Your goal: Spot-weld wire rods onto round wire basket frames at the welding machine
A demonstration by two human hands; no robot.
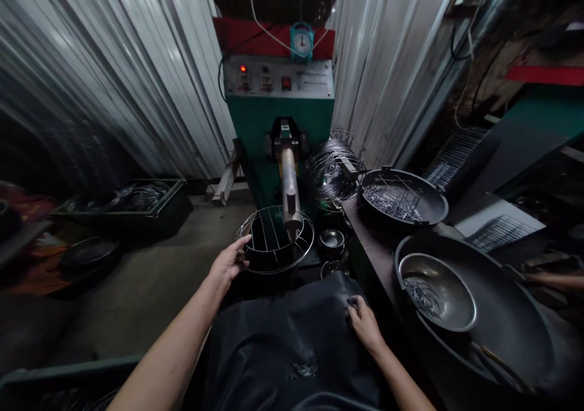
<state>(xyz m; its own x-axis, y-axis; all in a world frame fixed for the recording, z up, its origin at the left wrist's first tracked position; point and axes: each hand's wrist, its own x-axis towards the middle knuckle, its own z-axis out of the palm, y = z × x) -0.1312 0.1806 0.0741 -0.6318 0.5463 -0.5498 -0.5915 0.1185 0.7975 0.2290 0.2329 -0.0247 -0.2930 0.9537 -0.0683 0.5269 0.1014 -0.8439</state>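
My left hand (230,260) grips the left rim of a round wire rack (275,250), index finger stretched along its wires. The rack lies level under the rounded metal electrode arm (290,195) of a green spot-welding machine (249,113), whose tip hides part of its right side. My right hand (364,323) is closed over the dark apron (283,320) on my lap, by the right thigh. What its fingers pinch, if anything, is too small to make out. Several short wire pieces (305,368) lie on the apron.
To the right, a black pan (401,195) holds many wire pieces. Nearer, a metal bowl (456,301) with bent wires sits in a large wok (515,314). Wire coils (326,171) hang beside the machine. A crate (159,207) stands left. Another person's hand (542,279) shows far right.
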